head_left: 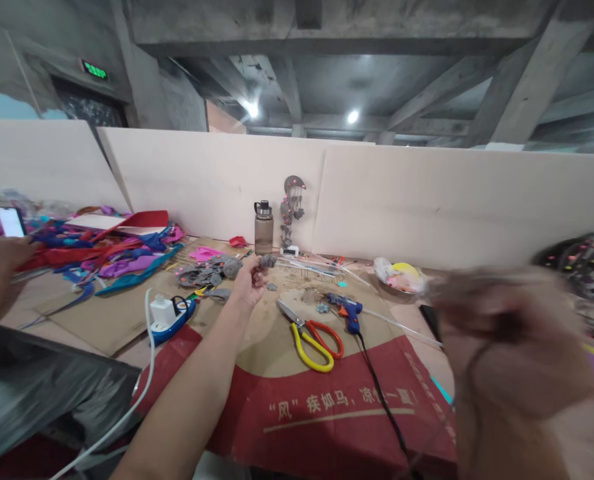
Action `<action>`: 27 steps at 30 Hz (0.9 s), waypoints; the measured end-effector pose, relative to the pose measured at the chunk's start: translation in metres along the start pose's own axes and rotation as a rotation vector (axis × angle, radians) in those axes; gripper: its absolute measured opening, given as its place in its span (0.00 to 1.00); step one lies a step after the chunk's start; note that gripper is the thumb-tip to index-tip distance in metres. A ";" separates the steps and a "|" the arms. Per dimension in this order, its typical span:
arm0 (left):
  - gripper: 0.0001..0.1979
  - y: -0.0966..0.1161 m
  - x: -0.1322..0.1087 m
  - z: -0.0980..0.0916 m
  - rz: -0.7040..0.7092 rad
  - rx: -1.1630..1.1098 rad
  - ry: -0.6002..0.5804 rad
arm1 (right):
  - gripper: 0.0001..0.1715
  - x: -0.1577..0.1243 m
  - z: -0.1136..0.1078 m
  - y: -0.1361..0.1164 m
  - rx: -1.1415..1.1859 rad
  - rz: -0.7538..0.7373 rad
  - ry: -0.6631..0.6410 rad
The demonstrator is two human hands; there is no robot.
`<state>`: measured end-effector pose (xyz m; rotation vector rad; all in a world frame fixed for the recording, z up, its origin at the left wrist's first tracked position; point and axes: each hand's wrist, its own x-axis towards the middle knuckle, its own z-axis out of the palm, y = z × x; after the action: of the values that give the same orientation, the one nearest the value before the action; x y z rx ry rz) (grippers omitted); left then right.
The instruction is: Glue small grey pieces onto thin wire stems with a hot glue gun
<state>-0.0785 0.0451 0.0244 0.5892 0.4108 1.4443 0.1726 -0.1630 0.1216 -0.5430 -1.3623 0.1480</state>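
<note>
Near the middle of the table, my left hand is closed, pinching a small grey bunched piece that looks like fabric or yarn. My right hand is raised at the right, close to the camera and blurred by motion. Its fingers look curled, and a thin dark thread hangs from them. Between the hands lie scissors with one yellow and one red handle. Just beyond them is a blue glue gun with an orange trigger. Grey fabric pieces lie left of my left hand.
A bottle and a grey hanging ornament stand at the back. A bowl with plastic is at the right. Left are a power strip, a white cable, colourful fabric, and another person's hand near a phone.
</note>
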 end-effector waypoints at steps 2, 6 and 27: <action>0.10 -0.003 -0.004 0.002 0.005 0.050 -0.069 | 0.12 -0.005 0.010 0.011 -0.115 0.135 -0.368; 0.12 -0.010 -0.018 0.008 0.037 0.229 -0.229 | 0.12 -0.019 0.046 0.047 -0.430 0.495 -0.665; 0.10 0.001 -0.002 -0.003 -0.002 0.091 -0.143 | 0.07 0.011 0.032 0.020 0.414 0.085 0.303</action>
<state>-0.0812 0.0433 0.0227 0.7600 0.3650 1.3774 0.1489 -0.1317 0.1254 -0.2606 -0.9778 0.3921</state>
